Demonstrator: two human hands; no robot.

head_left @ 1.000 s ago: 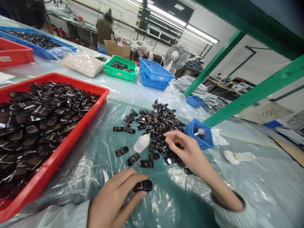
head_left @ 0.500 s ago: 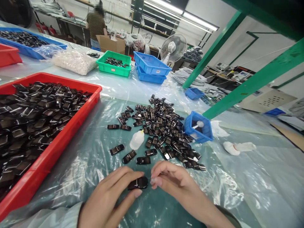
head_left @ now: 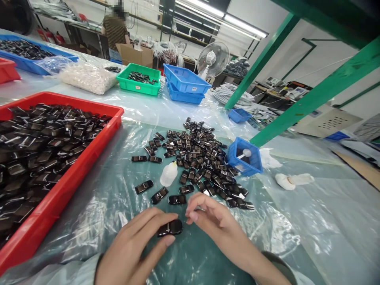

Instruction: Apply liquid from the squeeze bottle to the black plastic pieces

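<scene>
Between thumb and fingers, my left hand [head_left: 138, 241] holds a glossy black plastic piece [head_left: 170, 228] low over the green sheet. My right hand [head_left: 218, 225] is just right of it, not touching it, with thumb and fingertips drawn together; whether something small is between them cannot be made out. Beyond the hands lie a few single black pieces [head_left: 177, 199] and a heap of similar ones [head_left: 204, 152]. A small white bottle [head_left: 168, 175] with a yellow tip lies near the heap's left edge.
A red tray [head_left: 111, 132] full of black pieces fills the left side. Right of the heap is a small blue bin [head_left: 247, 167], then a white wrapped item [head_left: 289, 181]. Green [head_left: 145, 89] and blue trays [head_left: 190, 87] stand farther back. A person [head_left: 115, 35] is in the background.
My right hand has risen slightly away from the black piece. My left hand still holds that piece. The whole view has shifted a little.
</scene>
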